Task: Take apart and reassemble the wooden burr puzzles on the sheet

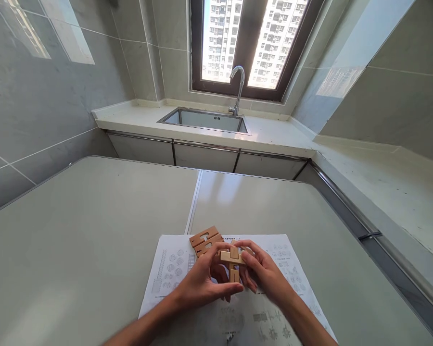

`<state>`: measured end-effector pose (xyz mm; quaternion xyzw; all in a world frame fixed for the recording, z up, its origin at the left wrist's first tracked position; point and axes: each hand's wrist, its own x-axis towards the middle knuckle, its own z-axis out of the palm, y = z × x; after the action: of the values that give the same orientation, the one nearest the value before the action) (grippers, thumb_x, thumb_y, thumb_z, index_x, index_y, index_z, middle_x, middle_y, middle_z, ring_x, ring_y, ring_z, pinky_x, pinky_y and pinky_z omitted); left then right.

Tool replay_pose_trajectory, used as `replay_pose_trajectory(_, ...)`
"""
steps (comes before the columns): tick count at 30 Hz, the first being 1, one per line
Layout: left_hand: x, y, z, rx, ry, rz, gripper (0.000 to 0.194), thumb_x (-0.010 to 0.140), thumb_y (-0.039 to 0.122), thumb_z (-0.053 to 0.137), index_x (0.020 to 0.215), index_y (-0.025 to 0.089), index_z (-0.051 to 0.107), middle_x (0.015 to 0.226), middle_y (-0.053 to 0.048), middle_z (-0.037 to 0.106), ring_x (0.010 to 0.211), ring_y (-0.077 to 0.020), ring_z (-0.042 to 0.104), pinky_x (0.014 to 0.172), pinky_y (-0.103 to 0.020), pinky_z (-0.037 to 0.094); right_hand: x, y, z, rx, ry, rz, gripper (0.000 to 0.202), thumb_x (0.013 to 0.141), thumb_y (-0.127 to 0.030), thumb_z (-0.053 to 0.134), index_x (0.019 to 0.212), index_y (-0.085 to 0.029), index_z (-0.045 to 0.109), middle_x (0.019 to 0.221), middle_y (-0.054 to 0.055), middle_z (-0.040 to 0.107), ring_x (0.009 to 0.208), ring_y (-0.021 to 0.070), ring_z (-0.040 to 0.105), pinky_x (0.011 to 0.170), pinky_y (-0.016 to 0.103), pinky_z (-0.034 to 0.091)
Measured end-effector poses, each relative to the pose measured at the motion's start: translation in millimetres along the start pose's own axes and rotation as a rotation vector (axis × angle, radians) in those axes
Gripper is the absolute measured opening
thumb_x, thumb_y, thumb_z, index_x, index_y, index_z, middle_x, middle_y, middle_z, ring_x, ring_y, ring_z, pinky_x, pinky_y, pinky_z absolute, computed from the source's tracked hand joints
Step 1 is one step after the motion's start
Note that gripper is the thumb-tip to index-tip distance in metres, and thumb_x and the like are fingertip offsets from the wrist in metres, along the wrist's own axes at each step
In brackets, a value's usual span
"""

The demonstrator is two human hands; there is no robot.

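Observation:
Between my two hands is a wooden interlocking puzzle (234,258), its light-brown bars crossing one another. My left hand (211,278) curls around its left side, with the thumb along the lower edge. On the other side my right hand (258,266) grips it, thumb pressed on the front and fingers behind. The fingers partly hide the puzzle's far side. Just beyond my left hand lie flat notched wooden pieces (204,238) with cut-out slots and dark markings. Under everything is a printed paper sheet (169,259) with small puzzle drawings.
The sheet rests on a pale folding table (94,230) with a seam (194,202) down its middle. Past the far edge runs a white counter (130,117) with a sink (209,120) and a chrome faucet (240,89). Another counter (393,182) borders the right side.

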<state>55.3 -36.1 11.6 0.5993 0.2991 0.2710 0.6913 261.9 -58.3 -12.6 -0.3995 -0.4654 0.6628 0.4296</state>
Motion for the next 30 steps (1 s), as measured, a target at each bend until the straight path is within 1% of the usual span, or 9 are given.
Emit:
replay_pose_trajectory(3, 0, 3, -1.3, -0.050, 0.054, -0.033, 0.071, 0.083, 0.038, 0.086, 0.137, 0.019, 0.043, 0.069, 0.004, 0.068, 0.055, -0.0135, 0.066, 0.055, -0.025, 0.054, -1, -1, 0, -0.079, 0.130, -0.036, 0.045, 0.105, -0.060, 0.050, 0.123, -0.020, 0.058, 0.053, -0.007, 0.055, 0.041, 0.0097, 0.040, 0.046, 0.023, 0.031)
replay_pose_trajectory(6, 1, 5, -3.3, -0.096, 0.136, -0.013, 0.071, 0.085, 0.039, 0.085, 0.137, 0.019, 0.042, 0.073, 0.003, 0.068, 0.054, -0.0126, 0.064, 0.055, -0.025, 0.053, -2, -2, -1, -0.325, 0.400, -0.142, 0.039, 0.104, -0.058, 0.054, 0.103, -0.020, 0.064, 0.059, -0.004, 0.055, 0.053, 0.0129, 0.046, 0.054, 0.026, 0.036)
replay_pose_trajectory(8, 1, 6, -4.4, -0.106, 0.182, 0.011, 0.070, 0.085, 0.040, 0.085, 0.137, 0.019, 0.043, 0.081, 0.000, 0.070, 0.054, -0.0115, 0.063, 0.053, -0.025, 0.052, -2, -2, -2, -0.518, 0.552, -0.210, 0.038, 0.103, -0.055, 0.057, 0.090, -0.021, 0.065, 0.067, -0.001, 0.060, 0.063, 0.0159, 0.052, 0.060, 0.028, 0.040)
replay_pose_trajectory(11, 2, 6, -4.8, -0.096, 0.260, 0.029, 0.070, 0.084, 0.043, 0.085, 0.136, 0.020, 0.044, 0.100, -0.008, 0.073, 0.054, -0.0108, 0.064, 0.052, -0.026, 0.053, -2, -2, -5, -0.745, 0.644, -0.306, 0.033, 0.103, -0.050, 0.056, 0.087, -0.022, 0.065, 0.079, 0.003, 0.065, 0.073, 0.0202, 0.057, 0.067, 0.032, 0.045)
replay_pose_trajectory(15, 1, 7, -3.7, -0.072, 0.292, 0.039, 0.069, 0.083, 0.044, 0.086, 0.134, 0.020, 0.046, 0.119, -0.015, 0.069, 0.054, -0.0094, 0.064, 0.050, -0.027, 0.053, 2, 2, -8, -0.924, 0.595, -0.375, 0.021, 0.102, -0.043, 0.058, 0.101, -0.024, 0.067, 0.102, 0.008, 0.067, 0.099, 0.0269, 0.062, 0.086, 0.039, 0.052)
replay_pose_trajectory(17, 1, 7, -3.2, -0.070, 0.287, 0.040, 0.069, 0.084, 0.044, 0.085, 0.134, 0.020, 0.046, 0.119, -0.014, 0.069, 0.054, -0.0090, 0.064, 0.051, -0.026, 0.053, 3, 7, -9, -0.963, 0.557, -0.360, 0.020, 0.102, -0.043, 0.059, 0.105, -0.025, 0.068, 0.110, 0.009, 0.066, 0.108, 0.0290, 0.061, 0.091, 0.042, 0.053)
replay_pose_trajectory(20, 1, 5, -3.0, -0.075, 0.279, 0.029, 0.070, 0.084, 0.043, 0.085, 0.136, 0.020, 0.044, 0.108, -0.010, 0.072, 0.055, -0.0097, 0.064, 0.053, -0.027, 0.054, 4, 14, -11, -0.984, 0.532, -0.331, 0.022, 0.102, -0.045, 0.060, 0.105, -0.025, 0.069, 0.115, 0.011, 0.065, 0.114, 0.0306, 0.060, 0.095, 0.044, 0.053)
replay_pose_trajectory(23, 1, 3, -2.9, -0.058, 0.285, 0.030, 0.071, 0.085, 0.044, 0.084, 0.138, 0.019, 0.043, 0.100, -0.006, 0.072, 0.056, -0.0103, 0.063, 0.054, -0.027, 0.055, 5, 14, -12, -0.951, 0.520, -0.323, 0.025, 0.103, -0.047, 0.058, 0.104, -0.024, 0.069, 0.113, 0.011, 0.067, 0.112, 0.0306, 0.060, 0.095, 0.045, 0.052)
replay_pose_trajectory(30, 1, 6, -4.7, 0.009, 0.300, 0.064, 0.075, 0.084, 0.044, 0.084, 0.141, 0.019, 0.042, 0.091, -0.003, 0.070, 0.057, -0.0110, 0.063, 0.056, -0.028, 0.057, 2, 1, -6, -0.781, 0.371, -0.297, 0.034, 0.106, -0.051, 0.051, 0.095, -0.024, 0.069, 0.095, 0.008, 0.070, 0.087, 0.0249, 0.062, 0.077, 0.035, 0.048)
